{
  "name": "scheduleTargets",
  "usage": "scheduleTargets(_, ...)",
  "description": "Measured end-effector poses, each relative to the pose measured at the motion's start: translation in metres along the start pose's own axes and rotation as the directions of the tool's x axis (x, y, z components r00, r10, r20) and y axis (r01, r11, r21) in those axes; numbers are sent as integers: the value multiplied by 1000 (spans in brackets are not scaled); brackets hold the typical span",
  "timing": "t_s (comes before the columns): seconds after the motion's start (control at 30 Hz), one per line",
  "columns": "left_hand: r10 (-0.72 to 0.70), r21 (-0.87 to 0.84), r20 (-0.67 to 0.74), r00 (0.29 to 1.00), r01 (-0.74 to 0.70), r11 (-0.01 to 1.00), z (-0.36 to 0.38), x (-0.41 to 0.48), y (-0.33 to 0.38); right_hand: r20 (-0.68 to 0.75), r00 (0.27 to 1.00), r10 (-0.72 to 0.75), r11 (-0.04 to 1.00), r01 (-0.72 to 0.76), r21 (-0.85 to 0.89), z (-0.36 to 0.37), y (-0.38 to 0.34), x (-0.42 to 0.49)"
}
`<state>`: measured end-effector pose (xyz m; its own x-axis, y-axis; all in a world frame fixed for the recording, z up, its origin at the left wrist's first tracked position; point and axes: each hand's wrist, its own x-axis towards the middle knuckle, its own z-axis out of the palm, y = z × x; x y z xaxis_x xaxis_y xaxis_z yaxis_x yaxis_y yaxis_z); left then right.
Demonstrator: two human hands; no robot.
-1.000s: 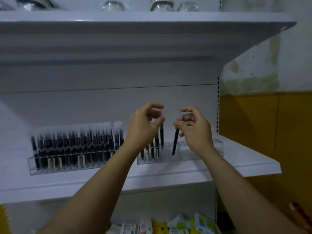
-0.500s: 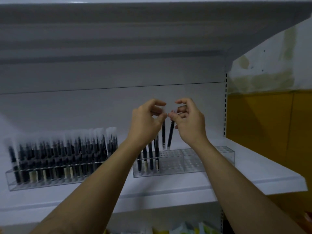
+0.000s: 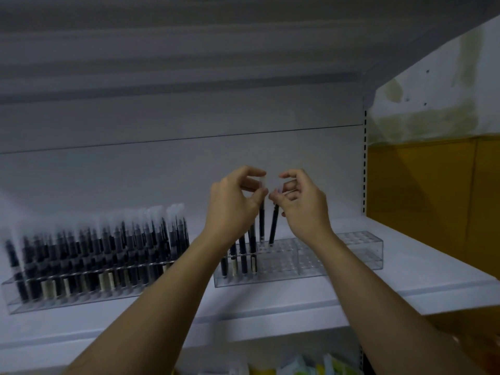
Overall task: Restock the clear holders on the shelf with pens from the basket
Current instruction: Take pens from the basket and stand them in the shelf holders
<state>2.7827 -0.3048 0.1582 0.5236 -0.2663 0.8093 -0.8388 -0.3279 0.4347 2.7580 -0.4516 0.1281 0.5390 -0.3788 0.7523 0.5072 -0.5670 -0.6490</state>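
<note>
At six o'clock, nearest me, bright packets lay under the shelf; their print was too blurred to read. Two bare forearms rose from there toward the middle.

On the shelf at eight o'clock stood the left holder, packed with dark, clear-capped pens. Pale bands low on some barrels may have been labels, but nothing on them was legible. Just right of centre sat the right holder, with a few pens standing at its left end, partly behind the left forearm, and bare holes running toward three o'clock.

Above that holder the hands were close together, fingertips nearly meeting. The left hand pinched the cap end of the left pen, which stood upright with its tip at a back-row hole. The right hand pinched the top of the right pen, just beside it, leaning slightly, tip at the holder's top plate.

Behind stood the grey back panel; a yellow wall lay at three o'clock, the upper shelf at twelve.
</note>
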Motion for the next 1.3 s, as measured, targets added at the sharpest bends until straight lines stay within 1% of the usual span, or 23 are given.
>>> scheduleTargets(0.07,-8,46,31,999,7,999,2,-3,-1,37,999,-2,999,4,-47,3,2,-4)
scheduleTargets(0.13,6,152,62,998,-15,988,5,-5,-4,91,996,-2,993,14,-121,5,3,-8)
scheduleTargets(0.2,34,272,52,998,-47,961,5,-5,-7,135,991,-1,986,24,-168,4,4,-11)
scheduleTargets(0.27,34,362,27,999,-41,931,3,-2,-9,172,985,-10,978,46,-202,2,3,-13)
scheduleTargets(0.33,-4,424,38,999,-12,906,0,3,-9,215,976,-25,970,76,-232,-2,1,-12)
scheduleTargets(0.4,-72,457,85,994,26,889,0,6,-9,236,971,-41,956,107,-273,-4,-2,-11)
scheduleTargets(0.5,-137,439,110,984,75,895,4,6,-8,235,970,-68,927,149,-345,-4,-8,-8)
scheduleTargets(0.63,-119,434,85,989,70,898,7,2,-8,288,956,-64,876,192,-443,0,-15,-7)
scheduleTargets(0.77,-84,416,51,995,55,908,5,-4,-10,298,954,-27,880,164,-445,-4,-16,-11)
scheduleTargets(0.97,-43,468,132,990,-24,884,-2,-16,-4,265,964,-28,883,148,-446,-16,-22,-24)
scheduleTargets(1.17,15,440,74,997,-46,897,-23,-43,7,223,974,-43,867,148,-477,-25,-39,-43)
scheduleTargets(1.3,59,441,61,996,-80,894,-36,-74,13,229,970,-80,845,188,-501,-28,-49,-71)
